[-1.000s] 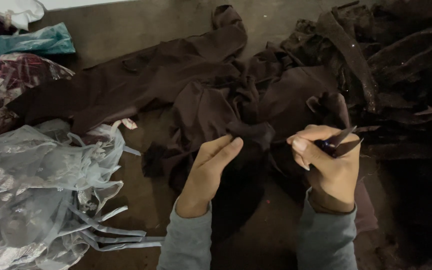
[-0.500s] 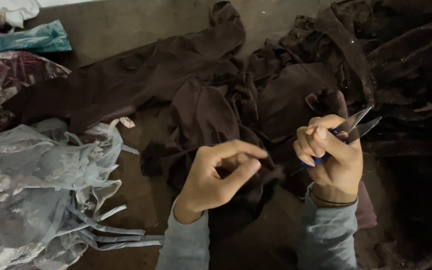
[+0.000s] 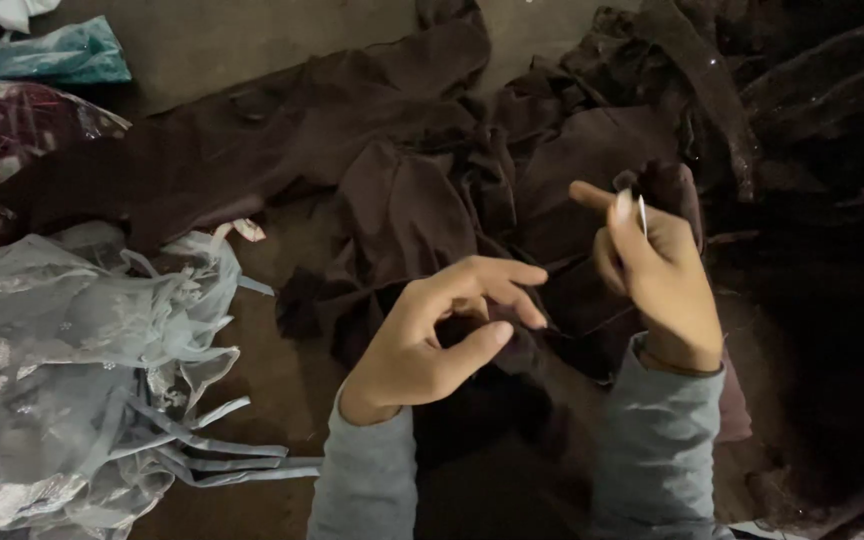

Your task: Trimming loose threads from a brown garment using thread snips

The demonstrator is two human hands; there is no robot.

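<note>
Head view only. Landmark: brown cloth (image 3: 402,200), spread and bunched across floor (image 3: 252,50).

Left hand (image 3: 432,340) hovered above near edge of brown cloth, palm turned inward, thumb and forefinger curled toward each other in loose pinch. Fingertips (image 3: 532,318) close together but not clearly pressed; nothing solid seen between them, maybe thread, too fine to tell. Not gripping cloth; dark fold just beneath, contact unclear.

Right hand (image 3: 657,275) raised right of left hand, over right part of brown cloth. Fingers wrapped around small metal snips (image 3: 641,213); only thin bright blade edge visible past forefinger, pointing up and away, long axis roughly upright. Blades open or shut: could not tell. Forefinger extended leftward, other fingers curled closed on tool.

Key relation: snips sat up and right of left pinch, apart, not touching. Right hand nearer snips, obviously, holding them. Left hand nearer cloth fold below. Gap between hands lay over dark bunched cloth.

Around: black fabric heap (image 3: 822,200) right of brown cloth, very dark, details lost. Pale sheer garment (image 3: 72,370) with ribbons left of brown cloth, well apart from both hands. Teal bag (image 3: 42,55) far upper left. Patterned red fabric (image 3: 2,150) left edge, beside sheer garment. Grey sleeves (image 3: 372,480) on both forearms.
</note>
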